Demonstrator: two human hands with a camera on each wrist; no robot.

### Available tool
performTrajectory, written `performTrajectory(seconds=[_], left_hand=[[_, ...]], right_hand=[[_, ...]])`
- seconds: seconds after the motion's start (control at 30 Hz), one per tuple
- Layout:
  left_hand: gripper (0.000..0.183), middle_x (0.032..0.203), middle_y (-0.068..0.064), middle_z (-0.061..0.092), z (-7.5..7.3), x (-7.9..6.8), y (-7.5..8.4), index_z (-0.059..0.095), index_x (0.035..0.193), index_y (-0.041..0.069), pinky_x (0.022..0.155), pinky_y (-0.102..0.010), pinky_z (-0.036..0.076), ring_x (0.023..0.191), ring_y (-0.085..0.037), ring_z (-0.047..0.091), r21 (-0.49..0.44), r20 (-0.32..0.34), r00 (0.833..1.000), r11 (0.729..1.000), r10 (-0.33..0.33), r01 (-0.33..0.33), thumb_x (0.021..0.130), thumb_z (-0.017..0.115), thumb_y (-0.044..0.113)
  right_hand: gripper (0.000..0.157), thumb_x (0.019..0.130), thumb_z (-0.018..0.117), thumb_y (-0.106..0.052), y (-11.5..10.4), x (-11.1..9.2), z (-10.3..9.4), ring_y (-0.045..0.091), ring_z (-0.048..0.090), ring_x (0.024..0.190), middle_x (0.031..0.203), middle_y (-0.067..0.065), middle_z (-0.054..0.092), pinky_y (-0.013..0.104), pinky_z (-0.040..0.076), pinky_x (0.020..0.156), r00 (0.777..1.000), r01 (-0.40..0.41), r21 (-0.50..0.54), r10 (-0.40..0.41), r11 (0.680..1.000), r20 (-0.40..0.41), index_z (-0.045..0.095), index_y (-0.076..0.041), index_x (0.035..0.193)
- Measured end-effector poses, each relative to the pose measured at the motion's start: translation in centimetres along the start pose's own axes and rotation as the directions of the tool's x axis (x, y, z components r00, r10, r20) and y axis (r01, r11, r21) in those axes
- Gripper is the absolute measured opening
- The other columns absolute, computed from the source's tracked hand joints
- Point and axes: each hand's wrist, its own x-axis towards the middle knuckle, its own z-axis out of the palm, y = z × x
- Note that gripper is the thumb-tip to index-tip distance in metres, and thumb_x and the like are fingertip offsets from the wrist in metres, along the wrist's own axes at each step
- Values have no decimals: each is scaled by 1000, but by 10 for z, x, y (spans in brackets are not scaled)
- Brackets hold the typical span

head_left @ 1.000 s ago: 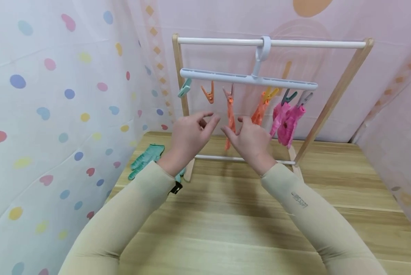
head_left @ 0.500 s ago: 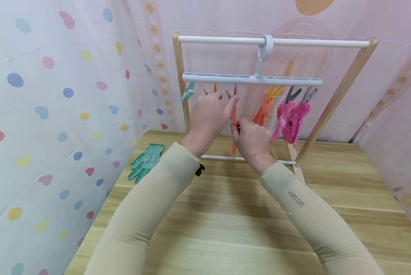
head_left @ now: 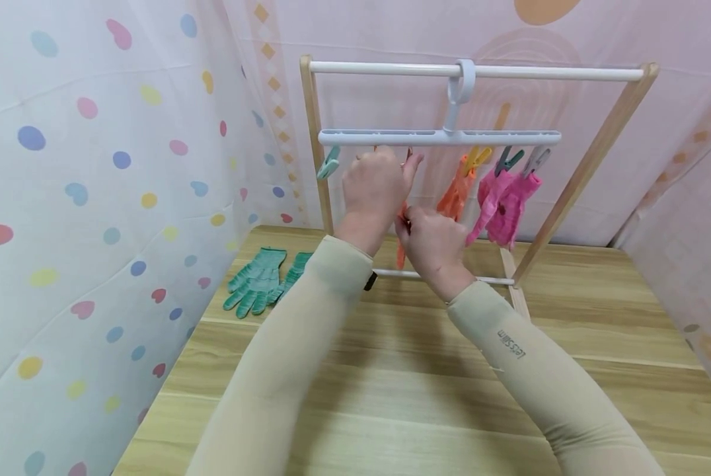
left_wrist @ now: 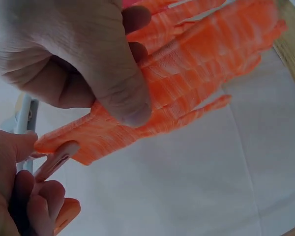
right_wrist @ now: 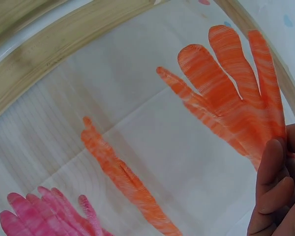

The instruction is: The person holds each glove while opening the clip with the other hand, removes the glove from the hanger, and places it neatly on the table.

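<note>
My left hand [head_left: 374,188] pinches a pinkish-brown clothespin [left_wrist: 54,162] under the pale blue hanger [head_left: 391,137]. The clothespin sits at the cuff of an orange striped glove [left_wrist: 196,59]; whether it grips the cloth cannot be told. With thumb and fingers, my right hand [head_left: 435,243] pinches that glove below the cuff. In the right wrist view the glove's fingers [right_wrist: 231,73] spread away from my right hand. An orange clothespin [left_wrist: 68,212] shows beside my left fingers, mostly hidden by them.
A second orange glove [head_left: 455,192] and pink gloves [head_left: 504,208] hang from clothespins on the right. A mint clothespin [head_left: 328,163] hangs at the left end. Green gloves [head_left: 257,281] lie on the wooden table [head_left: 379,396]. A wood-and-white rack [head_left: 593,139] carries the hanger.
My left hand has moved up and right to the pinkish-brown clothespin. My right hand has closed on the orange glove. The hanger has swung to nearly level.
</note>
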Motion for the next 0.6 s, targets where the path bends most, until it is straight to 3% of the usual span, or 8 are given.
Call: performTrajectory(seconds=[0.2,0.37,0.5,0.6], left_hand=[[57,59,1,37,4,6,5,49,67,13,47,-26,28,52,-18,42,-13,-52,998,1000,-25,25,110,52,52],[54,59,1,37,2,9,4,47,64,13,46,-25,27,51,-17,41,-91,-60,997,995,-48,43,108,57,44],[49,63,0,41,1,10,2,56,70,11,50,-26,31,58,-18,45,-134,-29,998,989,-62,58,109,56,40],[45,64,-1,45,1,11,0,63,76,8,52,-27,34,60,-19,48,-149,-24,998,987,-57,52,110,56,37]], right_hand=[[31,99,75,-29,-2,-2,2,32,61,49,58,6,62,45,43,43,999,16,1,-16,1000,-51,70,-13,74],[28,97,76,-27,-3,0,3,32,63,50,60,5,65,46,44,43,995,24,11,-23,1000,-92,72,-13,72],[30,98,75,-29,-3,1,2,32,63,50,63,6,68,47,45,43,998,19,24,-17,1000,-56,73,-13,73],[33,100,73,-32,-3,1,-1,31,62,51,62,7,67,46,43,43,1000,7,39,-8,999,14,71,-14,72]])
